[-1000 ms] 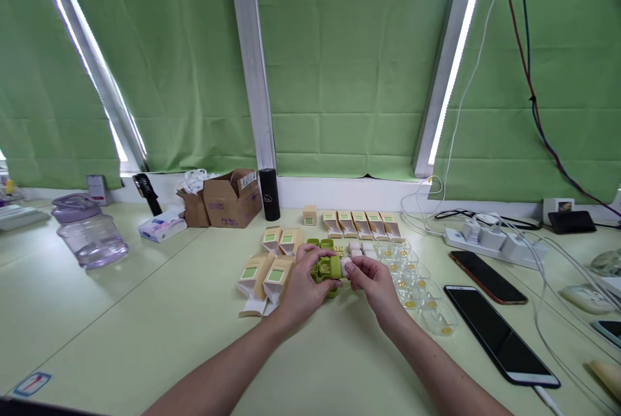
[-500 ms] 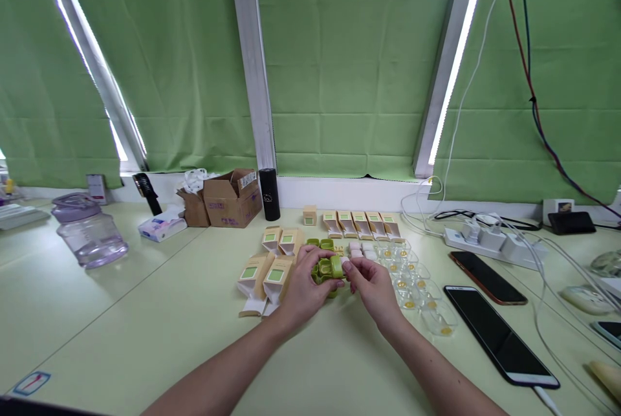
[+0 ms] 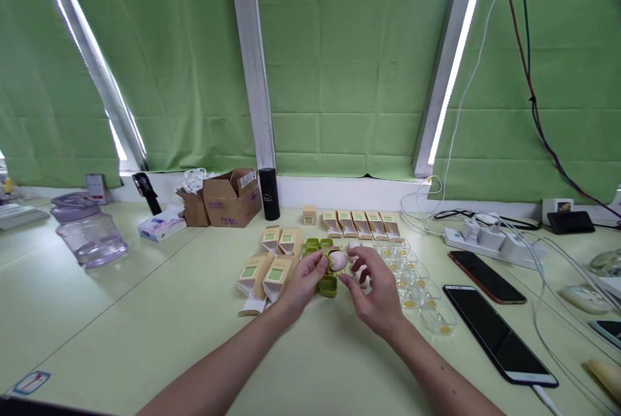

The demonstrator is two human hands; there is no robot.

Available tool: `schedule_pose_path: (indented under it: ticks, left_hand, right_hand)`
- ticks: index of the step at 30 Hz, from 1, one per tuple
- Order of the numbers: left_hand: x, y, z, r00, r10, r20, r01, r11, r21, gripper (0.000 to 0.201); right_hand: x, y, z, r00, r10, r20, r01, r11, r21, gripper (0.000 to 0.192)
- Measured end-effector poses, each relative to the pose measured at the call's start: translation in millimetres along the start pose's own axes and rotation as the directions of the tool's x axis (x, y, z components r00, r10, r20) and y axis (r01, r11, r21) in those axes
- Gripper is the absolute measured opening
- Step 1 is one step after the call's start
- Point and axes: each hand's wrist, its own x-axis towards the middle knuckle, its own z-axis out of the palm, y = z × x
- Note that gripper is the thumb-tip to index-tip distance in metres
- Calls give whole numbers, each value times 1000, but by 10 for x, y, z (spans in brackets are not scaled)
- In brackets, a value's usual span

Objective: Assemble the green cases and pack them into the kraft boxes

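Observation:
My left hand (image 3: 301, 283) is closed, with thumb and fingers pinching a small green holder that carries a pale pink, rounded piece (image 3: 338, 261). Only a green edge of the holder shows. To the right of it, my right hand (image 3: 379, 290) has curved fingers spread apart, with nothing visible between them. Below the held piece stands an olive-green square cup (image 3: 328, 286); more green cups (image 3: 312, 244) are behind my left hand. Pale pink-white blocks (image 3: 354, 244) lie partly hidden behind my right hand. Clear plastic cups (image 3: 429, 300) with yellow spots stand in rows to its right.
Opened kraft boxes (image 3: 255, 269) with green labels stand left of my hands, and a row of similar boxes (image 3: 359, 224) lies behind. Phones (image 3: 497, 332), a power strip (image 3: 478, 242) and cables are on the right. A cardboard box (image 3: 228, 202), black cylinder (image 3: 269, 195) and purple jug (image 3: 91, 235) stand left.
The green holder has turned in my left hand, so the pale pink piece now faces me. My right fingers have come off it and spread. A green cup beneath has come into view.

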Motion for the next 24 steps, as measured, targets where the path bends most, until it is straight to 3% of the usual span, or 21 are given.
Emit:
schedule_pose_path:
  ticks: [5,13,18,24]
  left_hand:
    - [-49,-43,0,999,-43,3,43,999,14,50]
    - [-56,24,16,998,66,-9,-62,968,244,56]
    - [-106,21,29,999,-12,41,5,988,152,65]
    - [-132,13,59,994,41,99,-51,994,96,62]
  right_hand:
    - [-40,46,32,973,-225,49,229,964,-135,37]
    - [-49,87,45,957,-283,68,291,919,-266,37]
    - [-41,59,43,947,-313,68,318,891,-325,34]
    - [-41,68,54,928,-369,55,365,868,-336,36]
